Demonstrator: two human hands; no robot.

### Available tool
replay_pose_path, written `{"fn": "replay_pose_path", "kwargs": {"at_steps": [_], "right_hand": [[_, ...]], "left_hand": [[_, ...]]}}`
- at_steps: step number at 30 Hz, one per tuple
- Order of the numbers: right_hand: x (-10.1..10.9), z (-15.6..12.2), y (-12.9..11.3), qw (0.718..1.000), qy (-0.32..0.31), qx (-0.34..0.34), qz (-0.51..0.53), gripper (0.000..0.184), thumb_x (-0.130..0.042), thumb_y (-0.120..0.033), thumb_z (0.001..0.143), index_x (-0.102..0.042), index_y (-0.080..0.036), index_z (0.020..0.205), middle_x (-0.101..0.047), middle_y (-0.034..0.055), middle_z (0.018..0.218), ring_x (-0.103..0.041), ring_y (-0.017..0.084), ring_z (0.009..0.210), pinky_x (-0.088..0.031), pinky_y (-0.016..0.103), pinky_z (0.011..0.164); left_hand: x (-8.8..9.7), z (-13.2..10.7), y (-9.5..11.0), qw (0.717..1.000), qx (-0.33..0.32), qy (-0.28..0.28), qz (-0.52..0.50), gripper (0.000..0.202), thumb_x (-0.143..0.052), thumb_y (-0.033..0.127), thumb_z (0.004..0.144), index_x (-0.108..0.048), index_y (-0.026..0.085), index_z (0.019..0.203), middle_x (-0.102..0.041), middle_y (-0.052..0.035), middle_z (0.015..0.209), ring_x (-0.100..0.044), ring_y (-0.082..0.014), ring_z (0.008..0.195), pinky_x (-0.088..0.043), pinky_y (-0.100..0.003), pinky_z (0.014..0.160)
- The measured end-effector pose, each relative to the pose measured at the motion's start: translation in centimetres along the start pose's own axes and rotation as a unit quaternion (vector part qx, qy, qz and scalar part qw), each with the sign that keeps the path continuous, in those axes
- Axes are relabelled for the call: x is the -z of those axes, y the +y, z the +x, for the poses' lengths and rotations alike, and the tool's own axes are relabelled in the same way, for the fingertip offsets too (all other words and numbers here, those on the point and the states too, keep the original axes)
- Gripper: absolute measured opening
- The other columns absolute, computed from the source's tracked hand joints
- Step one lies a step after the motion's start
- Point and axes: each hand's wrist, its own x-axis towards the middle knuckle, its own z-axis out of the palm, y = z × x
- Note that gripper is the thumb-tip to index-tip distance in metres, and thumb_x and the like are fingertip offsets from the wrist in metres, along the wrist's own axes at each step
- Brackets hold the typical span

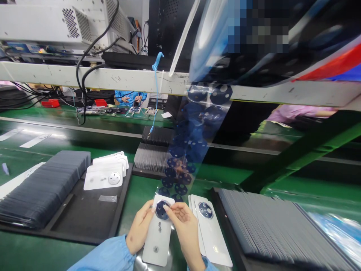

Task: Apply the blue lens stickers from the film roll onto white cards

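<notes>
A white phone back cover (156, 241) stands tilted up in front of me, with a dark round film sticker (161, 209) over its camera ring. My left hand (141, 226) grips the cover's upper left edge between thumb and fingers. At the sticker's right side, my right hand (184, 222) is closed, its thumb and forefinger touching the sticker near the cover's top edge. Just behind the cover hangs a clear strip of dark round stickers (183, 178). To the right of my right hand lie stacked white covers (216, 241), the top one with a dark disc on its camera ring.
At left, a black tray (84, 216) bears a row of grey sheets (47, 188) and several white covers (104, 177). Another rack of grey sheets (265, 226) stands at right. A white shelf beam (126, 79), a blue coiled cord (155, 94) and a green post (293, 154) border the bench.
</notes>
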Motion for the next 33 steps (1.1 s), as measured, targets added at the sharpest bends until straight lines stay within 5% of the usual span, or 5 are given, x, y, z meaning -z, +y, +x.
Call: {"fn": "replay_pose_path", "kwargs": {"at_steps": [11, 16, 22, 26, 33], "right_hand": [[-0.1, 0.0, 0.2, 1.0, -0.006, 0.01, -0.017, 0.029, -0.077, -0.041, 0.07, -0.059, -0.02, 0.078, -0.064, 0.0009, 0.072, -0.061, 0.018, 0.07, -0.05, 0.029, 0.066], [-0.6, -0.6, 0.0, 0.988, 0.018, 0.096, -0.121, 0.022, -0.07, -0.041, 0.077, -0.06, -0.02, 0.077, -0.061, 0.0013, 0.071, -0.056, 0.017, 0.064, -0.047, 0.03, 0.062], [-0.9, -0.9, 0.2, 0.941, 0.138, 0.214, -0.225, 0.034, -0.072, -0.042, 0.072, -0.055, -0.021, 0.094, -0.053, 0.0127, 0.115, -0.052, 0.029, 0.102, -0.043, 0.039, 0.081], [-0.9, -0.8, 0.0, 0.98, 0.04, 0.116, -0.159, 0.045, -0.068, -0.043, 0.076, -0.05, -0.021, 0.111, -0.06, 0.0088, 0.108, -0.058, 0.025, 0.091, -0.046, 0.035, 0.077], [-0.3, -0.5, -0.3, 0.998, -0.057, 0.008, 0.0, 0.034, -0.061, -0.053, 0.083, -0.059, -0.02, 0.092, -0.065, 0.0025, 0.082, -0.061, 0.021, 0.078, -0.048, 0.027, 0.069]], "left_hand": [[-0.1, 0.0, -0.5, 1.0, 0.014, -0.009, -0.008, 0.04, -0.053, 0.044, 0.09, -0.058, 0.017, 0.119, -0.073, -0.0052, 0.09, -0.06, -0.0138, 0.066, -0.045, -0.022, 0.061], [-0.6, -0.1, -0.8, 0.998, 0.024, -0.008, -0.05, 0.043, -0.063, 0.045, 0.084, -0.056, 0.015, 0.114, -0.074, -0.0074, 0.086, -0.066, -0.017, 0.069, -0.05, -0.025, 0.063], [-0.8, 0.0, -0.9, 0.996, 0.037, 0.012, -0.084, 0.039, -0.068, 0.045, 0.079, -0.055, 0.017, 0.103, -0.075, -0.0062, 0.08, -0.067, -0.017, 0.063, -0.051, -0.025, 0.06], [-0.9, -0.1, -1.0, 0.997, 0.03, -0.004, -0.073, 0.038, -0.073, 0.041, 0.076, -0.053, 0.017, 0.098, -0.075, -0.0063, 0.08, -0.067, -0.0156, 0.066, -0.05, -0.023, 0.061], [-0.9, 0.1, -1.1, 0.994, 0.05, -0.04, -0.085, 0.045, -0.078, 0.039, 0.072, -0.052, 0.016, 0.102, -0.075, -0.007, 0.079, -0.067, -0.0148, 0.064, -0.051, -0.023, 0.059]]}}
